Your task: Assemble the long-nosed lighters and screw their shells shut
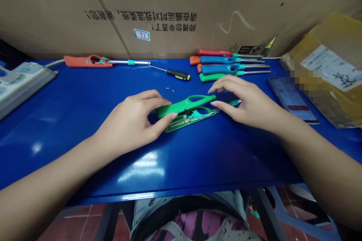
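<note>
A green lighter with a long nozzle lies on the blue table (pixel 85 150), split into two shell halves. My left hand (pixel 131 120) pinches the upper green shell half (pixel 181 106) between thumb and fingers at its left end, tilted above the other half. In the lower shell half (pixel 181 123), wires and a teal trigger (pixel 201 112) are exposed. At the nozzle end my right hand (pixel 246 99) hovers with thumb and fingers apart, close to the tip of the upper half. It partly hides the nozzle (pixel 235 102).
Behind lie an opened orange lighter (pixel 87 61), a black-and-yellow screwdriver (pixel 178 74) and two tiny metal pins (pixel 170 89). Several assembled lighters (pixel 217 68) are piled back right, near a phone (pixel 294 99) and a taped parcel (pixel 330 64). A power strip (pixel 25 83) stands left, a cardboard box (pixel 158 3) behind.
</note>
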`<state>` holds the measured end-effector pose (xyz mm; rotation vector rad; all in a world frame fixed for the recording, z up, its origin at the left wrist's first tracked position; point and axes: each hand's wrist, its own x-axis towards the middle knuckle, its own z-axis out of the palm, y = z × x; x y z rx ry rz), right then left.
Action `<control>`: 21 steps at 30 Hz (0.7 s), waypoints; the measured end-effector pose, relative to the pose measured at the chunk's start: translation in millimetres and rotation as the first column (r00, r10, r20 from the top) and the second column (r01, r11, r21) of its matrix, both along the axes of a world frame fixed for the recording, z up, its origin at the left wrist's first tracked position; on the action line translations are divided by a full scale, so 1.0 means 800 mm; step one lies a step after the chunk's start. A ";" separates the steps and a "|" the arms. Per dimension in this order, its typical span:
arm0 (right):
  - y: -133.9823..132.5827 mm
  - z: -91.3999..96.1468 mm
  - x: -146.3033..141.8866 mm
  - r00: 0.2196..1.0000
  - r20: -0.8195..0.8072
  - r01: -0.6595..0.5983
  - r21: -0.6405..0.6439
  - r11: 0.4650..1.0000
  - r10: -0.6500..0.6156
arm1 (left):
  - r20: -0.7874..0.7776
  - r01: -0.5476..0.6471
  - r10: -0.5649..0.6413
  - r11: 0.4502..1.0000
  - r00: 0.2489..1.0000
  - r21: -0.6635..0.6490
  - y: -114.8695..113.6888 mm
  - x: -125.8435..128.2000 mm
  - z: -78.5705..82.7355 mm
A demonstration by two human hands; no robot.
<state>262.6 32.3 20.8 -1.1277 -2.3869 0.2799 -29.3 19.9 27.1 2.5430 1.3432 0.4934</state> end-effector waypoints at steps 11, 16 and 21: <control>-0.015 -0.019 -0.015 0.933 0.291 -0.208 -0.041 0.977 0.210 | -0.157 -0.156 0.176 0.979 0.972 0.129 0.018 -0.008 -0.016; -0.017 -0.017 -0.012 0.920 0.338 -0.185 -0.078 0.980 0.200 | -0.144 -0.083 0.107 0.984 0.984 0.160 0.025 -0.010 -0.025; -0.020 -0.016 -0.016 0.920 0.333 -0.194 -0.076 0.978 0.209 | -0.005 0.078 -0.079 0.987 0.997 0.139 0.012 0.002 -0.025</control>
